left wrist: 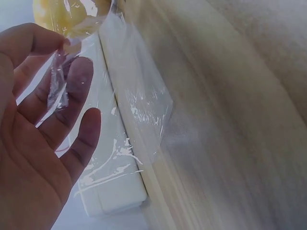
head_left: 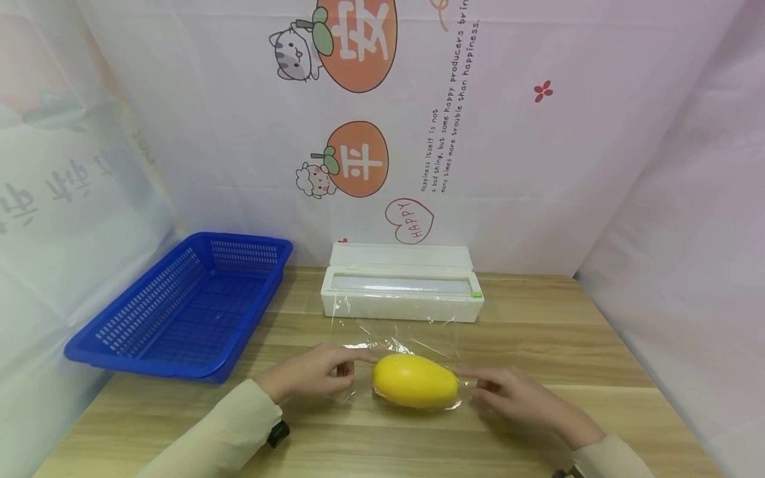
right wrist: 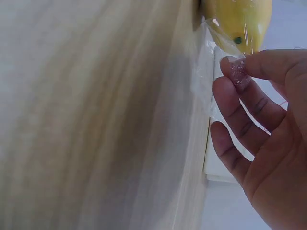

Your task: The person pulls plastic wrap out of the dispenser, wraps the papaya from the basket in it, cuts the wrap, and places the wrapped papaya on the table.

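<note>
A smooth yellow papaya-like fruit lies lengthwise between the two hands. Clear plastic wrap covers part of it and trails back towards the white box in the head view. My left hand is at the fruit's left end, pinching a bunched edge of the film between thumb and index finger. At the opposite end, my right hand pinches another gathered bit of film. In the right wrist view the fruit's tip shows a small dark green spot, and that hand's other fingers are loosely bent.
Behind the fruit stands a white wrap dispenser box, its lid raised against the printed backdrop. A blue slotted basket sits at the left. Under everything is a wood-grain tabletop, with white sheeting on both sides.
</note>
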{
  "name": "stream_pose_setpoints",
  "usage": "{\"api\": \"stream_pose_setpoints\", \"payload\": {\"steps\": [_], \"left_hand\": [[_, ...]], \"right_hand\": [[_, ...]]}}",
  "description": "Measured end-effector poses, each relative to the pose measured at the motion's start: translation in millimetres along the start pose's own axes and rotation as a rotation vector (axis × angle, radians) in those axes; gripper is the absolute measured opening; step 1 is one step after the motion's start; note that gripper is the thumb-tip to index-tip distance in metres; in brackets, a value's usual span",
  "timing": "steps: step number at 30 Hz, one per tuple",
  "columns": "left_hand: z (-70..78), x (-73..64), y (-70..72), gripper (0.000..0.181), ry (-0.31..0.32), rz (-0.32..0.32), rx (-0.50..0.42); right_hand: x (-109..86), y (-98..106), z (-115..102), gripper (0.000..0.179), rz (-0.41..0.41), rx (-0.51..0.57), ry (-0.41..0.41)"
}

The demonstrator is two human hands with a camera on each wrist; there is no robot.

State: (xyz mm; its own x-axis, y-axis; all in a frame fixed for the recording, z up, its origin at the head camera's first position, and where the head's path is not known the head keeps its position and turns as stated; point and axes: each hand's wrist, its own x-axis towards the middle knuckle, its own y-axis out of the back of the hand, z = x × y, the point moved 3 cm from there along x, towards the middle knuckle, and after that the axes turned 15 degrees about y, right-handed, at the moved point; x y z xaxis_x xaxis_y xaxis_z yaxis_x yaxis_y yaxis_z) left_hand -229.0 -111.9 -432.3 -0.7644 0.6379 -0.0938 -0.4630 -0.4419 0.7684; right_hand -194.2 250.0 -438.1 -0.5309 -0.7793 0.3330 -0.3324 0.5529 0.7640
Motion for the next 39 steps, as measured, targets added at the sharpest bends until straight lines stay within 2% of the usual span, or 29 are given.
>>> {"api": "stream_pose_setpoints", "payload": {"steps": [3,6,10,16,22,30,39], "left_hand": [[0.0,3.6,2.0,0.054,-0.001,0.017,0.002],[-0.4,7.7,4.2,0.049,0.007,0.028,-0.002],[-1.3,13.5,7.3,0.042,0.02,0.023,-0.024],[-7.2,22.3,10.1,0.035,0.051,0.019,-0.058],[-9.5,23.4,9.7,0.029,0.03,-0.005,-0.067],[-16.1,24.4,7.3,0.029,0.004,-0.011,-0.068],[-22.2,28.3,5.3,0.03,0.049,-0.008,-0.089]], "right_hand": [[3.2,2,5,0.045,-0.007,0.051,-0.033],[6.5,5,9,0.04,-0.013,0.057,-0.042],[11.2,8,16,0.035,-0.033,0.067,-0.059],[19.9,10,28,0.032,-0.083,0.137,-0.078],[23.8,9,33,0.029,-0.144,0.229,-0.068],[23.7,6,39,0.028,-0.17,0.271,-0.091],[27.5,7,42,0.028,-0.166,0.265,-0.147]]}}
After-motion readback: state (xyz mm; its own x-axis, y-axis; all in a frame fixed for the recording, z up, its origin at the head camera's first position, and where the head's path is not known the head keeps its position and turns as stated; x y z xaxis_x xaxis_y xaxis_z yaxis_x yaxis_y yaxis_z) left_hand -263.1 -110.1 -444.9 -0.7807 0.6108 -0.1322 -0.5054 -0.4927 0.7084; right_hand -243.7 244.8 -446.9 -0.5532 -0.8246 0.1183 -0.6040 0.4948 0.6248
